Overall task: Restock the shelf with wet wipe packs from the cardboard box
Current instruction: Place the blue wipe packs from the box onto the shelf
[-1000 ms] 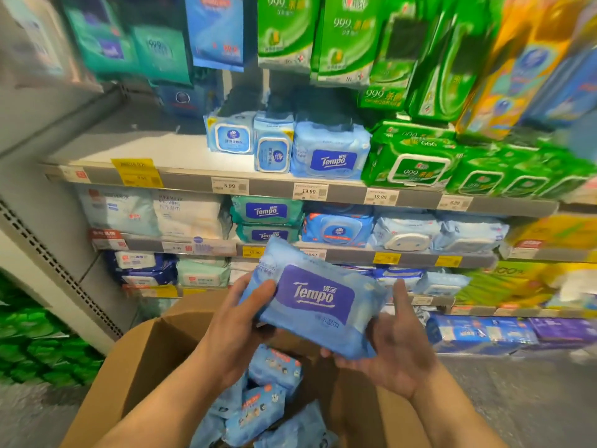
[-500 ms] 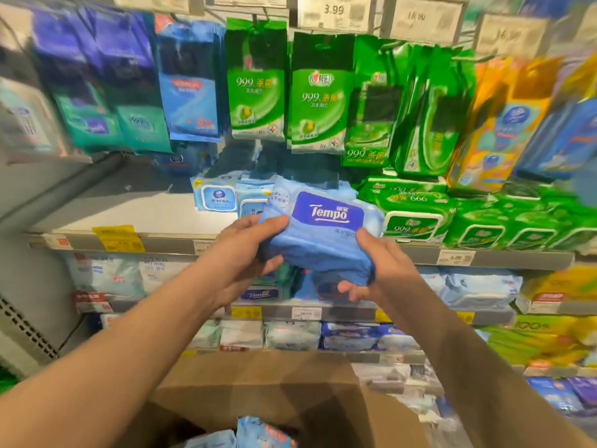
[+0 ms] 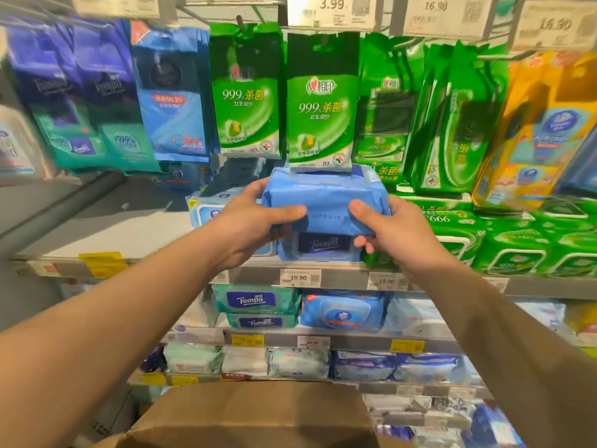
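A blue wet wipe pack point(image 3: 326, 195) is held at the top shelf point(image 3: 135, 227), lying on top of another blue Tempo pack point(image 3: 323, 248) that stands on the shelf. My left hand point(image 3: 252, 221) grips the pack's left end, thumb across its front. My right hand point(image 3: 387, 227) grips its right end the same way. The pack's upper edge sits just under a hanging green pouch point(image 3: 319, 101). The cardboard box point(image 3: 258, 415) is at the bottom, below my arms; its contents are hidden.
Green 999 packs point(image 3: 517, 250) fill the top shelf to the right. A small light-blue pack point(image 3: 206, 211) stands left of my hands, with bare shelf further left. Hanging pouches crowd the space above. Lower shelves point(image 3: 323, 342) hold more wipe packs.
Both hands have carried the blue pack up from over the box to the top shelf and turned it, so its back faces me; it now lies on the Tempo pack.
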